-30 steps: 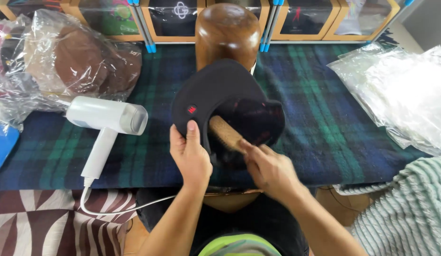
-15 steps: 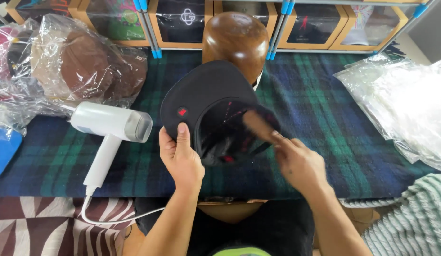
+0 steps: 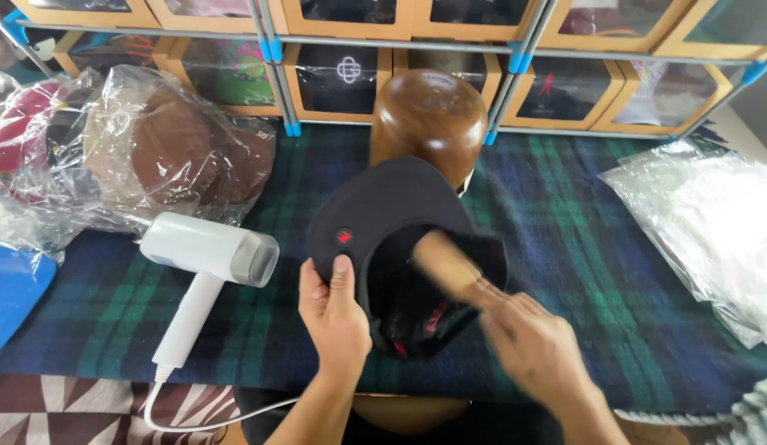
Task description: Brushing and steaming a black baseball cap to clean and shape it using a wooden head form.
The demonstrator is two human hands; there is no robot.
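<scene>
My left hand (image 3: 337, 316) grips the brim of a black cap (image 3: 383, 210), thumb on the brim near a small red patch. The cap is held upside down with its inside facing me. My right hand (image 3: 536, 350), blurred by motion, holds a wooden brush (image 3: 446, 267) whose head reaches into the cap's crown. Just behind the cap stands a rounded dark wooden hat block (image 3: 431, 115).
A white handheld steamer (image 3: 204, 255) with its cord lies left on the plaid blanket (image 3: 565, 239). Bagged brown caps (image 3: 169, 148) lie at the far left, clear plastic bags (image 3: 713, 214) at the right. Shelves of boxed items (image 3: 334, 70) line the back.
The view tilted up, showing more shelves. My right hand drew back toward me with the brush, still inside the cap. My left hand kept its grip on the brim.
</scene>
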